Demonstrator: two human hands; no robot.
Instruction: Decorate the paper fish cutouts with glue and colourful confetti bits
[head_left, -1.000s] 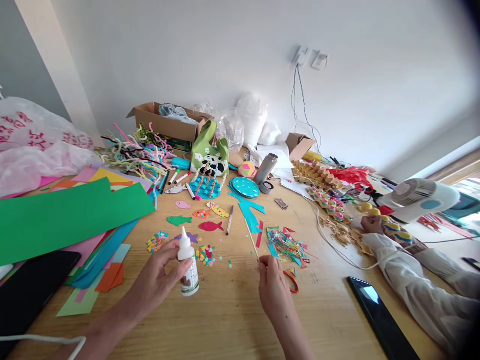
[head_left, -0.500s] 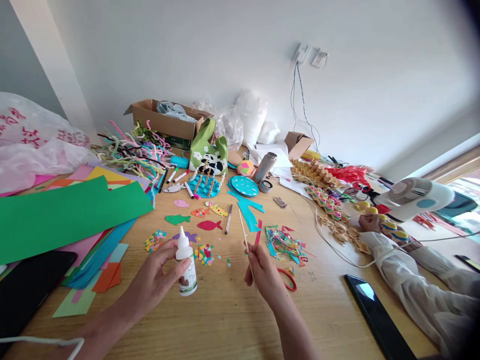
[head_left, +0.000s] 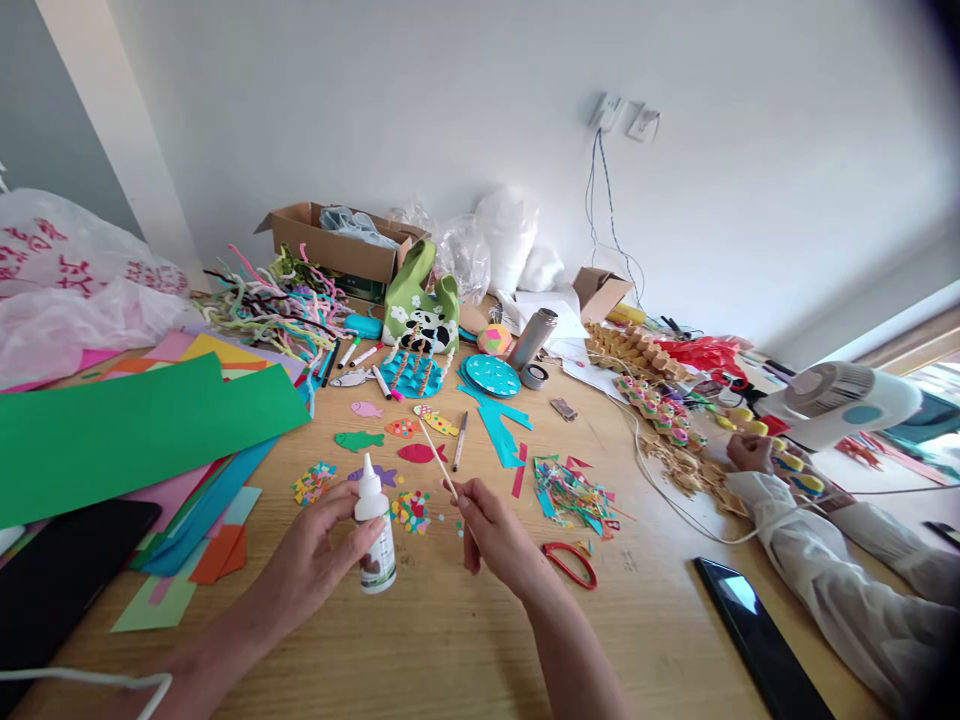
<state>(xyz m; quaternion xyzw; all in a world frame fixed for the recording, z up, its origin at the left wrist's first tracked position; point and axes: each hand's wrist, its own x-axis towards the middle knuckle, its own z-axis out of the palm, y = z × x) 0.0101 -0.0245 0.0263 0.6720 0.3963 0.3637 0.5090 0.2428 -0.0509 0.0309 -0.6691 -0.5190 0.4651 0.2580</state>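
My left hand (head_left: 324,545) is wrapped round a white glue bottle (head_left: 376,550), held upright with its nozzle up. In my right hand (head_left: 487,525) is a thin wooden stick (head_left: 437,455), pinched near its lower end and slanting up to the left. The stick's tip is over or beside the paper fish. Several paper fish lie beyond my hands, among them a green one (head_left: 359,440), a red one (head_left: 421,454) and a purple one (head_left: 375,476). Small coloured paper dots (head_left: 410,511) sit between the hands.
Coloured paper sheets (head_left: 142,425) are stacked at left. Paper scraps (head_left: 574,490) and red-handled scissors (head_left: 571,567) lie right of my right hand. A black phone (head_left: 754,625) is at the right, near another person's sleeves (head_left: 810,580). Behind stand a metal flask (head_left: 533,338) and a green bag (head_left: 412,300).
My right hand has moved left with the stick, whose tip now reaches the fish. The left hand still holds the bottle in nearly the same place. The view has shifted slightly.
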